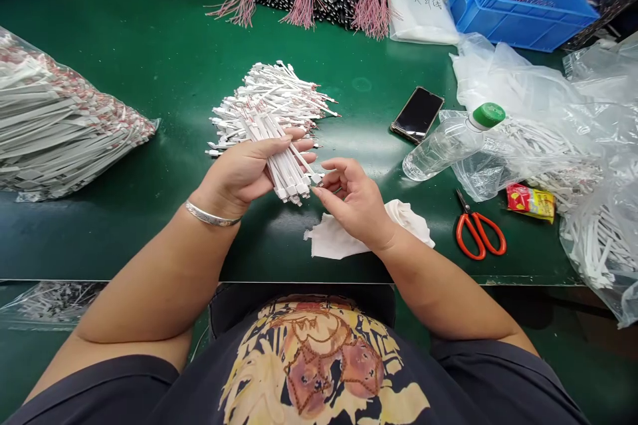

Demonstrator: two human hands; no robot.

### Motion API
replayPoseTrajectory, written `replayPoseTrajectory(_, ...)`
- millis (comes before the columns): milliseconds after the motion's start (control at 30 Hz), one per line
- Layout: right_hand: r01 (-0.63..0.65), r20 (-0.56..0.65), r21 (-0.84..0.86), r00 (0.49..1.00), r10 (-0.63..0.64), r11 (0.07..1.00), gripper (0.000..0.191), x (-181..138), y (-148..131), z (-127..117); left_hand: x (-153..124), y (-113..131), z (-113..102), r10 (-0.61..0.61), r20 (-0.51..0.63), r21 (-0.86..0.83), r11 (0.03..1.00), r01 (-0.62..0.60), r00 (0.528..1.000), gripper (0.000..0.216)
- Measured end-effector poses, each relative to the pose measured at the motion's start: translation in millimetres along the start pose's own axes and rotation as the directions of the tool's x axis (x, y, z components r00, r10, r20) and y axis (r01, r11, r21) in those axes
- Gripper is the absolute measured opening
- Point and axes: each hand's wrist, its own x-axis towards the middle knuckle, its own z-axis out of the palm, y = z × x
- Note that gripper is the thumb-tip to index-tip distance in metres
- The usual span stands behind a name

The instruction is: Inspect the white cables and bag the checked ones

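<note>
The left hand point(239, 172) grips a bundle of white flat cables point(286, 169) in closed fingers. The right hand point(353, 202) curls narrowly just beside its ends, above a white cloth point(339, 242). A loose pile of matching cables point(269, 103) lies farther away on the green workbench point(149, 239).

The head-worn camera is looking forward and down from the person's head, facing across the green desk point(124, 239) and framing the left hand point(239, 172) and right hand point(353, 202) from close above.
</note>
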Motion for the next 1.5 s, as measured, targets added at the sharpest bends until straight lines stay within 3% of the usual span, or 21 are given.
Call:
replayPoseTrajectory(133, 0.09, -0.032, -0.196, 0.995, -0.098, 0.976, 0.021, 0.7, 1.3, -4.5, 0.7, -1.2, -1.4, 0.012, 0.036, -0.012, 1.0, -0.012, 0.999, 0.021)
replayPoseTrajectory(267, 0.053, -0.064, -0.235, 0.996, -0.07, 0.97, 0.024, 2.1, 1.4, -7.2, 0.9, -1.3, -1.4, 0.023, 0.056, -0.014, 1.0, -0.022, 0.998, 0.02)
replayPoseTrajectory(400, -0.134, -0.042, -0.011, 0.99, 0.133, 0.991, 0.027, 5.5, 0.5, -5.3, 1.7, -1.1, 0.0, -0.025, 0.039, -0.022, 0.999, 0.026, 0.999, 0.018)
replayPoseTrajectory(500, -0.362, 0.108, 0.267, 0.932, 0.345, 0.893, 0.027, 8.5, -1.4, -3.4, 3.2, -1.2, -0.4, -0.038, 0.022, -0.028, 0.999, 0.038, 0.999, 0.015)
replayPoseTrajectory(633, -0.473, 0.214, 0.407, 0.881, 0.422, 0.781, 0.022, 9.3, -5.3, -2.2, 4.4, -1.1, -2.2, -0.021, 0.018, -0.028, 0.999, 0.022, 1.0, 0.013)
replayPoseTrajectory(1100, -0.438, 0.14, 0.383, 0.898, 0.418, 0.813, 0.026, 6.9, -3.8, -1.1, 0.5, 1.4, -1.7, -0.072, 0.035, -0.097, 0.992, 0.075, 0.997, 0.014)
replayPoseTrajectory(1300, -0.501, 0.265, 0.377, 0.864, 0.427, 0.779, 0.03, 6.7, 0.7, 3.3, -0.4, -2.5, 0.5, -0.075, 0.024, -0.122, 0.989, 0.078, 0.997, 0.017)
replayPoseTrajectory(1500, -0.465, 0.242, 0.392, 0.884, 0.399, 0.794, 0.028, 6.5, 1.9, 1.9, -0.3, -3.8, -1.3, -0.072, 0.038, -0.103, 0.992, 0.076, 0.997, 0.019)
